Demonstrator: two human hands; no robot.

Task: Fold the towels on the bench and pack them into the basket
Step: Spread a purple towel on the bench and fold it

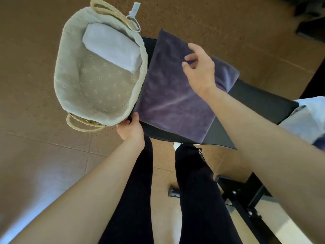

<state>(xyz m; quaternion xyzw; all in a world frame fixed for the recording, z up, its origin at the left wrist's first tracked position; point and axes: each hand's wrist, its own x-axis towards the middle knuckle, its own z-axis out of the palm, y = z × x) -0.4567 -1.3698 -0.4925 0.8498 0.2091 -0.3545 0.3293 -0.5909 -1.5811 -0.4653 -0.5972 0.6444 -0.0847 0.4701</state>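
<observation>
The left hand (131, 128) pinched the near corner of the purple towel (172, 103), just beside the basket (60, 76). From there the towel lay flat on the bench (255, 97), reaching away and rightward. Farther off, the right hand (199, 67) hovered over it, loose-fingered and holding nothing.

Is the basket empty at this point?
No. One folded pale towel lies inside the basket, at its far end.

Brown speckled floor tiles (228, 18), pale light sheen lower left
</observation>
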